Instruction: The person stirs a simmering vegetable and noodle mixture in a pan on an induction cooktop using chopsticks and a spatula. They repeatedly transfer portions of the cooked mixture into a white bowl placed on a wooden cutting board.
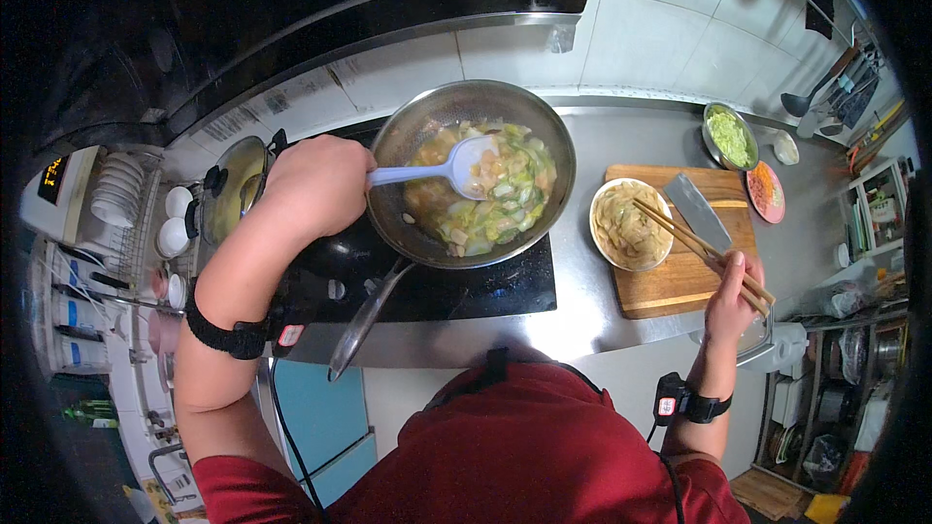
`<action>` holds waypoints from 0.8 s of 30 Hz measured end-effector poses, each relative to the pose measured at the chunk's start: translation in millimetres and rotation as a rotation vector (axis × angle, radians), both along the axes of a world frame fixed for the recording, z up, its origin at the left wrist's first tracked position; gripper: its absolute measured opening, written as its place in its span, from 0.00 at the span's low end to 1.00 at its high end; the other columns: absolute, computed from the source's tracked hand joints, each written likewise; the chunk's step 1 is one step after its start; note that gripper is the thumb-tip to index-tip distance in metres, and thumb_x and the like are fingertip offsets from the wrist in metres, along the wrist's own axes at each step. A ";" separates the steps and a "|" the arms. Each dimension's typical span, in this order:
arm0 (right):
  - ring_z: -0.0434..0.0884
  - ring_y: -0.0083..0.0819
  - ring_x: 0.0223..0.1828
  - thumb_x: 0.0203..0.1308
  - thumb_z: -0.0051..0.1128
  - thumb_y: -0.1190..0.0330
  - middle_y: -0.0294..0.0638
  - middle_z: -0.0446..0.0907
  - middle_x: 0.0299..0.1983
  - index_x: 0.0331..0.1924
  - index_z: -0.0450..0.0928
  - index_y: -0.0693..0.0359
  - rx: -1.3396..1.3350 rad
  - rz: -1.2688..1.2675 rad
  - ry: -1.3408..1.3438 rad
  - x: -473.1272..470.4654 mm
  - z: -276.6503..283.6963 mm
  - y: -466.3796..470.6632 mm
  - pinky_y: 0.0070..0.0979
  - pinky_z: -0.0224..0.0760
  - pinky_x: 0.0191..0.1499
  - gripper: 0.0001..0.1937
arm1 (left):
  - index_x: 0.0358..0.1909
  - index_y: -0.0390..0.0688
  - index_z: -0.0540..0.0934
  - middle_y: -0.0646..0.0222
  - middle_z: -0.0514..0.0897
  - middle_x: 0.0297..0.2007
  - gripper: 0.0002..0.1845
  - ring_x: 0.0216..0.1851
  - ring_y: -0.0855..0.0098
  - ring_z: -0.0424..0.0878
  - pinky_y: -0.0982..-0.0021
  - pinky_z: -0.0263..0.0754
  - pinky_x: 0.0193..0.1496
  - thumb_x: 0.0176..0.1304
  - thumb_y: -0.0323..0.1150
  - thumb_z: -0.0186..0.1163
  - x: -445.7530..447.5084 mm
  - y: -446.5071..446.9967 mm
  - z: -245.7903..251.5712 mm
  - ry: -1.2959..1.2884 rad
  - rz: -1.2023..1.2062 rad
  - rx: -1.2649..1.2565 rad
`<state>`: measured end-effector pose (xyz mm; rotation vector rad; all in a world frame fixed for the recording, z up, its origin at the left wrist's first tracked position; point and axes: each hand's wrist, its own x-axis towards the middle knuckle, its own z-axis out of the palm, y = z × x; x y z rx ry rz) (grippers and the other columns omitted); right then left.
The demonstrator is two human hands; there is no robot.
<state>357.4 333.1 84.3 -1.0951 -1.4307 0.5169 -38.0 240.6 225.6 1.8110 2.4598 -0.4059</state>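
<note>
My left hand (pixel 320 178) grips the handle of a pale lavender ladle-like spoon (pixel 466 167). Its head rests among cooked cabbage and broth (pixel 502 196) inside a deep steel frying pan (pixel 470 91) on the black stove. To the right, my right hand (pixel 734 295) holds a pair of wooden chopsticks (pixel 684 236). Their tips touch the sliced pale meat (pixel 628 229) that fills a white bowl (pixel 594 233). The bowl sits at the left side of a wooden cutting board (pixel 655 296), where a cleaver blade (pixel 697 211) also lies, its handle hidden near my right hand.
A glass-lidded pot (pixel 233 189) stands left of the pan, whose long handle (pixel 368 320) juts over the counter's front edge. Behind the board are a metal bowl of shredded greens (pixel 730 137) and a pink plate (pixel 766 193) of chopped food. The range hood (pixel 364 14) overhangs the stove.
</note>
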 end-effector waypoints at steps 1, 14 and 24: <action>0.71 0.22 0.27 0.63 0.47 0.72 0.37 0.73 0.25 0.27 0.72 0.66 0.052 0.031 -0.012 -4.7 4.4 -5.5 0.18 0.65 0.32 0.09 | 0.32 0.47 0.83 0.59 0.82 0.31 0.09 0.36 0.58 0.80 0.61 0.74 0.40 0.49 0.29 0.56 -0.2 -0.9 -0.2 -0.007 -0.007 0.004; 0.74 0.21 0.25 0.62 0.49 0.70 0.37 0.75 0.24 0.27 0.72 0.66 -0.225 0.407 0.212 -137.5 -23.6 -9.3 0.18 0.69 0.29 0.09 | 0.34 0.48 0.83 0.59 0.82 0.30 0.09 0.35 0.58 0.80 0.60 0.74 0.40 0.51 0.31 0.56 -2.7 -17.6 -13.2 -0.084 0.001 0.017; 0.79 0.29 0.24 0.63 0.48 0.67 0.41 0.74 0.26 0.31 0.69 0.67 -0.361 0.333 0.502 -113.8 -28.4 0.0 0.24 0.78 0.28 0.10 | 0.37 0.50 0.83 0.60 0.82 0.31 0.10 0.36 0.58 0.80 0.60 0.74 0.41 0.54 0.33 0.56 -11.1 -28.4 -17.5 -0.099 0.040 0.126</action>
